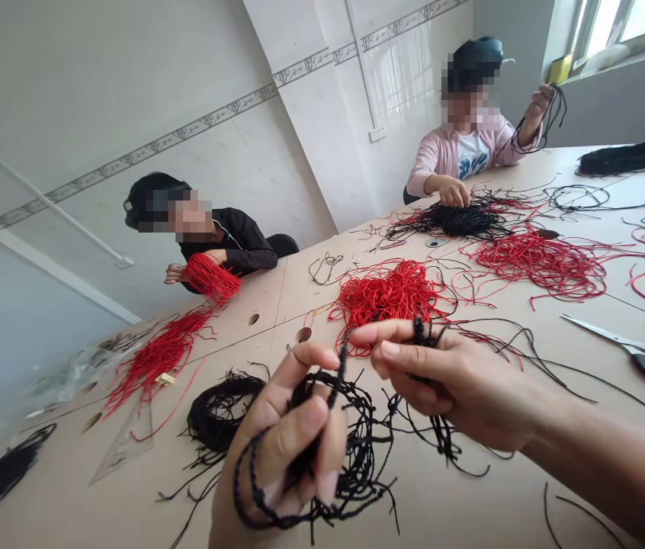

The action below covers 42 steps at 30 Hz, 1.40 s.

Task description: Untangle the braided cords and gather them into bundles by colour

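Observation:
My left hand (285, 450) is closed around a tangled bundle of black braided cords (357, 442), with one braided end pinched between thumb and forefinger. My right hand (454, 377) pinches another black braided cord (421, 332) at its top, its loose strands hanging down below the palm. Both hands hover low over the pale wooden table (471, 488), close together.
Red cord piles (391, 293) lie just beyond my hands, with more red cord (540, 263) to the right. Scissors (643, 354) rest at the right edge. A black cord coil (219, 408) and a clear triangle ruler (122, 446) lie left. Two other people handle cords across the table.

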Each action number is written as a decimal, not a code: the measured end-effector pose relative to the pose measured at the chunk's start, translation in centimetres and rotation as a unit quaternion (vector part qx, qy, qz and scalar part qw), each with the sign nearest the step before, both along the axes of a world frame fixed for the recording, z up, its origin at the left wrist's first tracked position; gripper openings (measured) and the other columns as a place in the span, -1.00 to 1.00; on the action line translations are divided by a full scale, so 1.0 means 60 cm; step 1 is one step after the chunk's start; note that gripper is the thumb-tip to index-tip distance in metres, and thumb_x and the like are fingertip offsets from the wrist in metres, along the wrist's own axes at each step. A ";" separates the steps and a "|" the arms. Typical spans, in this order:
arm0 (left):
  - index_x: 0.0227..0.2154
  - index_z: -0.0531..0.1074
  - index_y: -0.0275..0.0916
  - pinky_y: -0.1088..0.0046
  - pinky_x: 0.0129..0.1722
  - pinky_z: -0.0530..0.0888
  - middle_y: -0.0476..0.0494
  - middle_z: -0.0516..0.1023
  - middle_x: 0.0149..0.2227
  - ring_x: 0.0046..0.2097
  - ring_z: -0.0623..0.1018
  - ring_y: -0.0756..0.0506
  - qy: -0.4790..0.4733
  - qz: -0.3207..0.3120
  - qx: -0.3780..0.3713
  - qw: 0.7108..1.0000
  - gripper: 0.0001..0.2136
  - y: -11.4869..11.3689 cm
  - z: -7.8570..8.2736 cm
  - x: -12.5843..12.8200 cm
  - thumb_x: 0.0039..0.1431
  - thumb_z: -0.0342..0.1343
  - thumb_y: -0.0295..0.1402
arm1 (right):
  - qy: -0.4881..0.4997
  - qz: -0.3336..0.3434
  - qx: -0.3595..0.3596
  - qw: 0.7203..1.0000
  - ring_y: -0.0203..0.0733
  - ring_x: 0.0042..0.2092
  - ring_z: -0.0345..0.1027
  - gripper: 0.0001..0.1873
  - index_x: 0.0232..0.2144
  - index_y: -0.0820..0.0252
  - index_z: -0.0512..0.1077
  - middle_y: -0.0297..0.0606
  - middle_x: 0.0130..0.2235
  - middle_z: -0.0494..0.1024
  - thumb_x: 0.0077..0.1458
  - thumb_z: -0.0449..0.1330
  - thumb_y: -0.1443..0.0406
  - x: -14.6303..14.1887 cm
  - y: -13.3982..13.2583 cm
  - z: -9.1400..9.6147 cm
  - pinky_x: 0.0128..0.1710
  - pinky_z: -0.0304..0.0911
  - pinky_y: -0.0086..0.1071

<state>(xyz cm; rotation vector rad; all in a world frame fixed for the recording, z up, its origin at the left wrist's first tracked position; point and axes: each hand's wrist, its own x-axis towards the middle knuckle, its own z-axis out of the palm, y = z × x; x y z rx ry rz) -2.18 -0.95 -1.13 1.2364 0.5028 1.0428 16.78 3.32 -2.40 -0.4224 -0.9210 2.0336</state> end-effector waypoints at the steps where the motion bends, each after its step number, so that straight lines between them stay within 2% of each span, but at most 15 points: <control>1: -0.03 0.40 -0.07 0.72 -0.72 0.03 0.18 0.15 -0.70 -0.69 -0.03 0.12 -0.035 -0.005 -0.004 0.999 -0.79 0.001 0.003 -0.001 0.34 -0.03 -0.36 | -0.012 -0.023 0.016 1.000 -0.53 -0.60 -0.09 -0.62 -0.09 0.18 0.48 -0.47 -0.51 0.34 0.03 0.35 0.23 0.002 0.002 -0.001 -0.65 -0.28 -0.56; 3: -0.04 0.43 -0.13 0.73 -0.72 0.06 0.20 0.07 -0.71 -0.69 -0.07 0.12 -0.090 0.007 -0.019 0.996 -0.79 -0.001 0.012 -0.001 0.31 0.00 -0.39 | -0.042 -0.053 0.053 0.996 -0.53 -0.59 -0.05 -0.58 0.00 0.10 0.47 -0.42 -0.43 0.42 0.05 0.33 0.26 0.006 0.007 -0.004 -0.64 -0.26 -0.53; 5: -0.05 0.44 -0.20 0.75 -0.71 0.10 0.20 0.11 -0.72 -0.69 -0.06 0.12 -0.129 0.039 -0.042 0.990 -0.78 -0.005 0.019 0.000 0.29 0.02 -0.44 | -0.084 -0.061 0.099 0.990 -0.51 -0.57 -0.03 -0.67 -0.08 0.09 0.51 -0.40 -0.41 0.43 0.07 0.31 0.24 0.012 0.011 -0.004 -0.63 -0.23 -0.52; 9: -0.05 0.39 -0.25 0.79 -0.69 0.23 0.09 0.49 -0.62 -0.70 0.12 0.12 -0.231 0.080 -0.086 0.966 -0.77 -0.014 0.029 -0.002 0.27 -0.03 -0.50 | -0.174 -0.016 0.221 0.959 -0.46 -0.52 0.09 -0.89 -0.31 0.19 0.51 -0.39 -0.43 0.43 0.11 0.26 0.26 0.027 0.018 0.001 -0.59 -0.06 -0.50; 11: -0.06 0.36 -0.28 0.80 -0.71 0.22 0.05 0.54 -0.59 -0.70 0.18 0.12 -0.267 0.064 -0.089 0.958 -0.77 -0.014 0.032 -0.006 0.26 -0.04 -0.52 | -0.225 0.017 0.292 0.929 -0.41 -0.44 0.21 -0.91 -0.34 0.20 0.51 -0.37 -0.42 0.45 0.12 0.24 0.29 0.031 0.023 0.003 -0.50 0.07 -0.49; 13: -0.07 0.34 -0.30 0.79 -0.75 0.16 0.11 0.42 -0.67 -0.70 0.19 0.11 -0.290 0.033 -0.090 0.952 -0.78 -0.012 0.037 -0.010 0.24 -0.05 -0.54 | -0.287 0.053 0.351 0.890 -0.38 -0.39 0.26 -0.90 -0.33 0.21 0.52 -0.37 -0.42 0.47 0.12 0.22 0.30 0.031 0.028 0.000 -0.43 0.13 -0.49; 16: -0.09 0.29 -0.26 0.79 -0.78 0.09 0.22 0.16 -0.72 -0.69 0.18 0.10 -0.329 0.003 -0.093 0.940 -0.78 -0.006 0.042 -0.014 0.24 -0.08 -0.56 | -0.380 0.117 0.390 0.831 -0.42 -0.45 0.22 -0.86 -0.29 0.19 0.55 -0.42 -0.45 0.47 0.11 0.19 0.36 0.022 0.034 -0.010 -0.46 0.12 -0.52; 18: -0.09 0.25 -0.22 0.80 -0.77 0.09 0.23 0.11 -0.71 -0.69 0.20 0.10 -0.350 -0.010 -0.091 0.932 -0.78 -0.004 0.044 -0.013 0.23 -0.08 -0.55 | -0.428 0.150 0.397 0.798 -0.43 -0.45 0.24 -0.81 -0.26 0.16 0.56 -0.43 -0.43 0.50 0.07 0.19 0.39 0.009 0.034 -0.020 -0.47 0.11 -0.53; 21: -0.10 0.23 -0.18 0.80 -0.74 0.15 0.22 0.13 -0.70 -0.68 0.22 0.10 -0.367 -0.005 -0.090 0.926 -0.78 -0.005 0.045 -0.008 0.22 -0.08 -0.54 | -0.470 0.172 0.403 0.766 -0.37 -0.38 0.31 -0.76 -0.20 0.12 0.57 -0.40 -0.35 0.53 0.03 0.24 0.35 -0.011 0.029 -0.037 -0.42 0.12 -0.51; 24: -0.10 0.24 -0.19 0.76 -0.76 0.15 0.19 0.17 -0.71 -0.69 0.21 0.08 -0.362 0.071 -0.096 0.924 -0.80 -0.007 0.049 -0.002 0.28 -0.17 -0.50 | -0.465 0.181 0.417 0.760 -0.32 -0.33 0.33 -0.74 -0.18 0.12 0.55 -0.38 -0.32 0.50 0.00 0.30 0.29 -0.027 0.022 -0.051 -0.39 0.13 -0.48; 27: -0.10 0.25 -0.21 0.72 -0.77 0.18 0.15 0.22 -0.71 -0.73 0.18 0.07 -0.355 0.131 -0.104 0.920 -0.73 -0.005 0.054 0.000 0.38 -0.35 -0.42 | -0.444 0.181 0.418 0.772 -0.29 -0.31 0.33 -0.70 -0.17 0.11 0.53 -0.38 -0.32 0.49 -0.02 0.35 0.24 -0.035 0.016 -0.057 -0.36 0.14 -0.46; 33: -0.14 0.27 -0.21 0.73 -0.75 0.21 0.12 0.31 -0.67 -0.74 0.17 0.10 -0.328 0.150 -0.112 0.926 -0.60 0.004 0.058 -0.006 0.42 -0.53 -0.38 | -0.435 0.157 0.411 0.786 -0.29 -0.28 0.36 -0.64 -0.14 0.09 0.54 -0.38 -0.31 0.51 -0.06 0.38 0.28 -0.046 0.009 -0.068 -0.34 0.17 -0.48; 38: -0.16 0.27 -0.24 0.75 -0.77 0.19 0.16 0.29 -0.70 -0.76 0.16 0.11 -0.335 0.178 -0.102 0.920 -0.55 0.007 0.064 -0.001 0.44 -0.52 -0.18 | -0.391 0.078 0.501 0.768 -0.17 -0.13 0.41 -0.54 -0.03 0.14 0.49 -0.20 -0.13 0.56 -0.05 0.34 0.37 -0.058 0.003 -0.103 -0.18 0.25 -0.42; 42: -0.18 0.28 -0.23 0.75 -0.75 0.21 0.14 0.36 -0.69 -0.75 0.20 0.12 -0.323 0.214 -0.114 0.915 -0.56 0.005 0.068 0.003 0.45 -0.51 -0.22 | -0.382 0.034 0.537 0.752 -0.17 -0.23 0.42 -0.74 -0.17 0.17 0.52 -0.19 -0.23 0.58 0.04 0.28 0.29 -0.065 -0.003 -0.113 -0.25 0.24 -0.39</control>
